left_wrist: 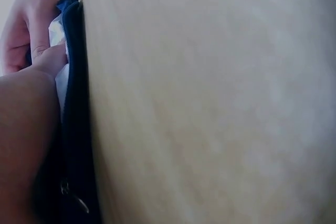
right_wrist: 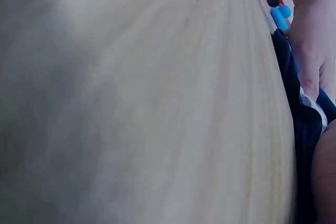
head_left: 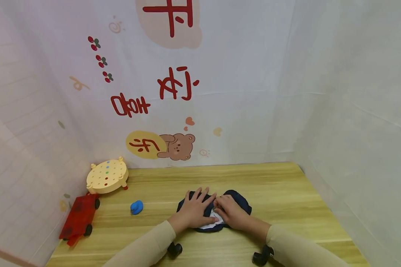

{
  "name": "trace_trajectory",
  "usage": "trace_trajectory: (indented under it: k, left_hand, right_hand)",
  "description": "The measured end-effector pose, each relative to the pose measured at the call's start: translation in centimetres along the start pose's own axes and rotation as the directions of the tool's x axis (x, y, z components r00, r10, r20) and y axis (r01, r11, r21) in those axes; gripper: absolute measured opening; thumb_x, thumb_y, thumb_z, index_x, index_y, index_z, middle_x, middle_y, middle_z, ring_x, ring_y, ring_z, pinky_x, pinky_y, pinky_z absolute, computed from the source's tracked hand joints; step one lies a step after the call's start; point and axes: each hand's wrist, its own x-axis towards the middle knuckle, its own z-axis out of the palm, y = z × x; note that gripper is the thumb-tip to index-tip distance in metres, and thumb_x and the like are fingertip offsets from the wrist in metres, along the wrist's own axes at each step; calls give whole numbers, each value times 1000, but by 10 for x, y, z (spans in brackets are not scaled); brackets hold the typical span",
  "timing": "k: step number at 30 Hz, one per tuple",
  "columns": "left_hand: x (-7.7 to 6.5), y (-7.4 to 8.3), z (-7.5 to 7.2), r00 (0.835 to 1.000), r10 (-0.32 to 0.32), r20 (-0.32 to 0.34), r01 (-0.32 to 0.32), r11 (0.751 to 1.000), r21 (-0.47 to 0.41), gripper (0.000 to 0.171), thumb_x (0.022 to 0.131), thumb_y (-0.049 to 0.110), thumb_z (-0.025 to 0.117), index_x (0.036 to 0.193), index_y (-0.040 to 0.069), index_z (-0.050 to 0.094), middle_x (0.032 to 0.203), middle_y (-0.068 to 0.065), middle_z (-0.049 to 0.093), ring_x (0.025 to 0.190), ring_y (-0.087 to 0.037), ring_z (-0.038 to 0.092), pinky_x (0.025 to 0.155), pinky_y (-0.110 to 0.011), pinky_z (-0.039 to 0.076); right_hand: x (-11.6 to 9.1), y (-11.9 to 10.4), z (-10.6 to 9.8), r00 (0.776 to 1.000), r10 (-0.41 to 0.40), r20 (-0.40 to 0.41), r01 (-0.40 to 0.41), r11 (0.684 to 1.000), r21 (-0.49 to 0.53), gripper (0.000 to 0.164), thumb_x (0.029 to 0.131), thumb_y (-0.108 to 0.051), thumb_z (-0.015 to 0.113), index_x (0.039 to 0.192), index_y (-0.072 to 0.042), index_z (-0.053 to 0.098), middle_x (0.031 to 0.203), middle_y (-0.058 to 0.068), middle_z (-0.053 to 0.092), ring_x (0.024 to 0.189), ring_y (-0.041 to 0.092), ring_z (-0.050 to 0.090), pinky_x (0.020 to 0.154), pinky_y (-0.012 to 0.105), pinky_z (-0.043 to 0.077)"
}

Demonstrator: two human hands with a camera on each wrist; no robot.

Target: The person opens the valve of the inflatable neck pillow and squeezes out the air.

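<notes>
A dark navy fabric pouch [head_left: 240, 201] with a zip lies on the table under both hands, white material [head_left: 216, 218] showing in its opening. My left hand [head_left: 194, 212] rests on the pouch's left part, fingers spread, thumb over the white. Over the middle and right part, my right hand [head_left: 231, 212] has its fingers curled in at the opening, pinching the material there; its fingertips are partly hidden. In the left wrist view a small metal zip pull [left_wrist: 76, 198] hangs on the pouch's edge.
Left of the hands sits a small blue toy [head_left: 136, 207]. A red toy car [head_left: 79, 217] with black wheels stands at the left edge, and behind it a round cream pegged board [head_left: 107, 176] on short legs. White printed curtains [head_left: 240, 111] enclose the wooden table [head_left: 274, 178].
</notes>
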Motion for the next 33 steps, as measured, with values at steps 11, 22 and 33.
trace_trajectory:
  k: [11, 22, 33]
  left_hand:
    - [-12, 7, -1, 999, -38, -17, 36, 997, -75, 102, 98, 87, 53, 177, 29, 29, 184, -10, 17, 169, -38, 16, 127, -76, 17]
    - [-15, 8, -3, 999, -30, 18, 31, 999, -21, 99, 101, 84, 51, 179, 29, 22, 185, -7, 13, 169, -35, 17, 127, -74, 20]
    - [-14, 0, -3, 1000, -17, 8, 18, 990, -138, 100, 99, 81, 58, 178, 28, 27, 185, -6, 17, 169, -33, 18, 129, -73, 16]
  right_hand:
    - [-5, -11, -21, 983, 147, 112, -126, 977, -169, 57, 103, -52, 77, 143, -13, 64, 139, 1, 61, 131, 24, 55, 116, 56, 45]
    - [-9, -9, -21, 936, 215, 278, -120, 939, -322, 89, 110, -71, 48, 174, -12, 34, 174, 14, 39, 162, 37, 34, 128, 69, 24]
    - [-8, -7, -30, 943, 233, 237, -195, 965, -172, 81, 109, -64, 61, 169, -13, 43, 170, 13, 45, 158, 34, 41, 127, 68, 29]
